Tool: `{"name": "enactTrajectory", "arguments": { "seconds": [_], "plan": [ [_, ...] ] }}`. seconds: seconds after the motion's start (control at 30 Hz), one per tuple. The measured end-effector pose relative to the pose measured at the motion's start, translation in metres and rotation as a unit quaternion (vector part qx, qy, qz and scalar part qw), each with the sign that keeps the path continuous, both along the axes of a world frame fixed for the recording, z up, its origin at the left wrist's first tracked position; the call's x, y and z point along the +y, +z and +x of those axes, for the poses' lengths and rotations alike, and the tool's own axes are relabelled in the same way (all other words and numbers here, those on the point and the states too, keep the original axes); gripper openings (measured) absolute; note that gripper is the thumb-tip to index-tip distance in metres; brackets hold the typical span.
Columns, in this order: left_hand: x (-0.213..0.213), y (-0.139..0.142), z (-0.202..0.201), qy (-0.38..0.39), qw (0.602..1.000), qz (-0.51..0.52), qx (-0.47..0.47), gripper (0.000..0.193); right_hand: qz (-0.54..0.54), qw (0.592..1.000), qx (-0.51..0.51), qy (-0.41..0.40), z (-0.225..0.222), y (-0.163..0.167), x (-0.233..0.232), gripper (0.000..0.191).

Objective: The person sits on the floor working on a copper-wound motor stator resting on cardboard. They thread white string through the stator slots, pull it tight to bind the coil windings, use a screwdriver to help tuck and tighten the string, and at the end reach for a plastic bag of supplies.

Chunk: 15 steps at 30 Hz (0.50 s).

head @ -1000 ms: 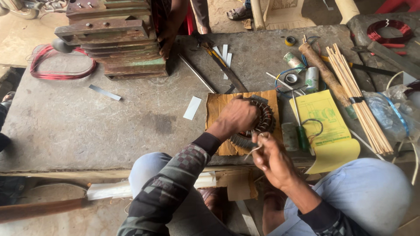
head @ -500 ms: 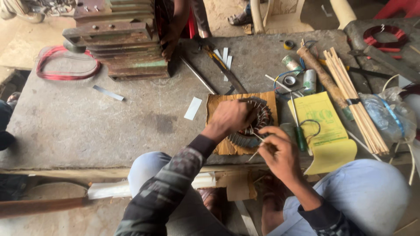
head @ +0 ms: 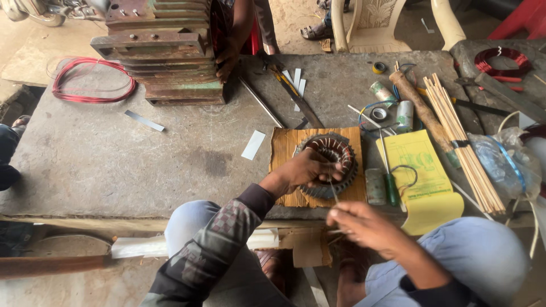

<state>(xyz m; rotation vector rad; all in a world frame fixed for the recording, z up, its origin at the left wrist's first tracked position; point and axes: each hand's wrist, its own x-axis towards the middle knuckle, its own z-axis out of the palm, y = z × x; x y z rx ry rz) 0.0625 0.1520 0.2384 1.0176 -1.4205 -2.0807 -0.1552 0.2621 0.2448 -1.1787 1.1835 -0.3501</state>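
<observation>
A round toothed motor stator [head: 335, 156] with copper windings lies on a small wooden board [head: 290, 145] at the table's near edge. My left hand [head: 301, 170] rests on its near rim and grips it. My right hand [head: 364, 224] is just below and to the right of it, off the table edge, with its fingers pinched on a thin stick or wire [head: 333, 190] that runs up to the stator.
A yellow paper sheet [head: 424, 170], a green-handled screwdriver [head: 389, 185], a bundle of bamboo sticks [head: 460, 139], tape rolls [head: 378, 113] and a wooden handle [head: 418, 108] lie to the right. A rusty metal block [head: 165, 54] with another person's hand [head: 227, 57] and a red wire coil [head: 91, 79] are at the back left.
My right hand has moved down and away from the stator, drawing the thin stick or wire out. My left hand stayed on the stator. The view shifted slightly.
</observation>
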Motion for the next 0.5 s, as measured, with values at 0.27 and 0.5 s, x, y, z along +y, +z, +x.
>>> {"name": "enactTrajectory", "arguments": {
  "seconds": [0.27,0.5],
  "plan": [
    [-0.006,0.003,0.002,-0.026,0.993,0.102,0.056,0.032,-0.089,0.990,0.109,-0.009,-0.023,0.048,-0.134,0.030],
    [-0.007,-0.011,0.000,0.028,0.996,0.040,0.078,0.030,-0.035,0.997,0.022,-0.063,-0.012,0.036,-0.144,0.028]
  ]
}}
